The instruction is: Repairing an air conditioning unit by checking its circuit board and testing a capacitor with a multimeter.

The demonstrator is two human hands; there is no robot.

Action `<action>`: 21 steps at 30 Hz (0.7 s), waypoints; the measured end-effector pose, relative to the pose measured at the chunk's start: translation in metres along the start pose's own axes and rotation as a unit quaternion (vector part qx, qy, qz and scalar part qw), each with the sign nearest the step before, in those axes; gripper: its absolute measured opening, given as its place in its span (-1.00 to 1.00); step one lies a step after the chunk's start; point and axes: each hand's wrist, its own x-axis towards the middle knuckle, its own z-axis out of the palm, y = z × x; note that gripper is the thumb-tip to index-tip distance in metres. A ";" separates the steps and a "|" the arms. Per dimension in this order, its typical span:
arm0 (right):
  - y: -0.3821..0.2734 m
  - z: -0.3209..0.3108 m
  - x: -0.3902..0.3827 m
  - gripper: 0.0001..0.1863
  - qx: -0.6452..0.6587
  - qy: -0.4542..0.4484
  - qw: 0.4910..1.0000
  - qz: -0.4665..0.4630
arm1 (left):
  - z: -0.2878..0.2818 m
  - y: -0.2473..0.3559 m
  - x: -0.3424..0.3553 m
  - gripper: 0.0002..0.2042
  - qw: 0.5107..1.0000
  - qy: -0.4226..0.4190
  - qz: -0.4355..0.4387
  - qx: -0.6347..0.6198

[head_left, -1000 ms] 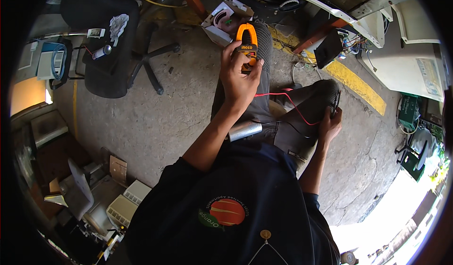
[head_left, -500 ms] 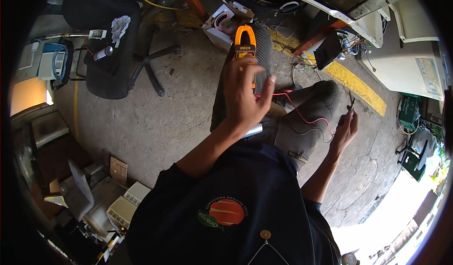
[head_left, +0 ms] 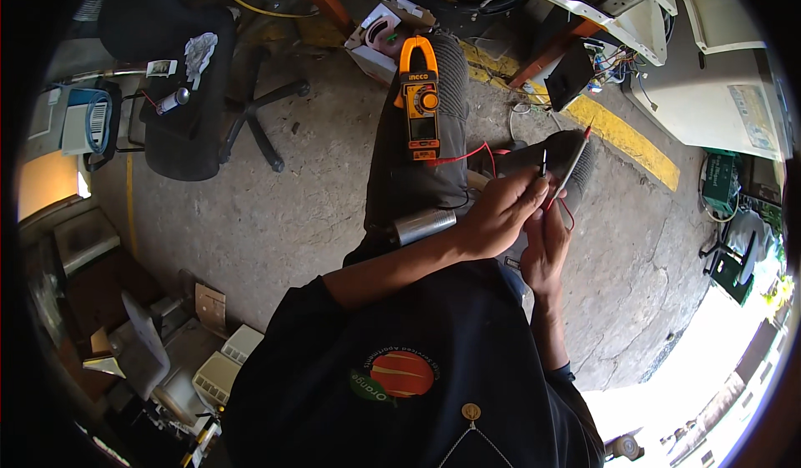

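Over my lap, my left hand [head_left: 501, 213] and my right hand [head_left: 546, 247] are close together, fingers touching or nearly so. The left pinches a black test probe [head_left: 543, 168], its tip pointing away from me. A red test probe [head_left: 574, 161] with a greyish middle slants up to the right from the right hand's closed fingers; its grip is partly hidden. The orange and black clamp meter [head_left: 422, 105] lies face up on my left thigh, with a red lead [head_left: 473, 153] running from its near end. A silver cylinder [head_left: 424, 226] lies across my lap beside my left forearm.
An office chair [head_left: 188, 126] at the left holds a small can [head_left: 173, 101] and a crumpled cloth [head_left: 198, 57]. Beyond my knees stands an open carton [head_left: 375, 55]. A dark box with loose wires [head_left: 570, 76] and a white appliance panel [head_left: 709, 109] are at the right.
My left hand has left the clamp meter and moved right to the probes. My right hand has come inward to meet it. The probes now point apart, and the silver cylinder shows more.
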 end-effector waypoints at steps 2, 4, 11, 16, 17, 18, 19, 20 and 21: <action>0.002 -0.006 0.002 -0.73 -0.007 -0.019 1.000 -0.003 | 0.005 -0.002 -0.003 -0.59 0.995 0.021 -0.027 -0.089; -0.007 -0.012 0.008 -0.78 -0.024 -0.076 0.997 0.003 | 0.002 -0.007 0.000 -0.57 0.982 0.046 -0.054 -0.175; 0.016 -0.048 0.021 -0.77 -0.233 -0.239 0.941 -0.061 | -0.020 -0.003 0.008 -0.59 0.944 0.136 0.001 -0.302; -0.009 -0.053 0.028 -0.43 -0.113 -0.201 0.972 -0.050 | 0.002 -0.021 0.006 -0.69 0.979 0.097 0.066 -0.166; -0.014 -0.048 0.029 -0.29 -0.032 -0.155 0.987 -0.030 | 0.010 -0.022 0.004 -0.71 0.979 0.098 0.064 -0.167; -0.012 -0.037 0.027 -0.27 0.011 -0.128 0.992 0.018 | 0.015 -0.023 0.003 -0.72 0.979 0.093 0.054 -0.171; -0.011 -0.028 0.027 -0.27 0.011 -0.128 0.992 0.018 | 0.018 -0.020 0.003 -0.73 0.980 0.090 0.045 -0.173; -0.010 -0.019 0.029 -0.29 -0.029 -0.120 0.992 -0.018 | 0.016 -0.018 0.001 -0.73 0.980 0.091 0.045 -0.173; -0.010 -0.015 0.032 -0.31 -0.070 -0.113 0.990 -0.055 | 0.010 -0.013 0.000 -0.76 0.990 0.100 0.043 -0.090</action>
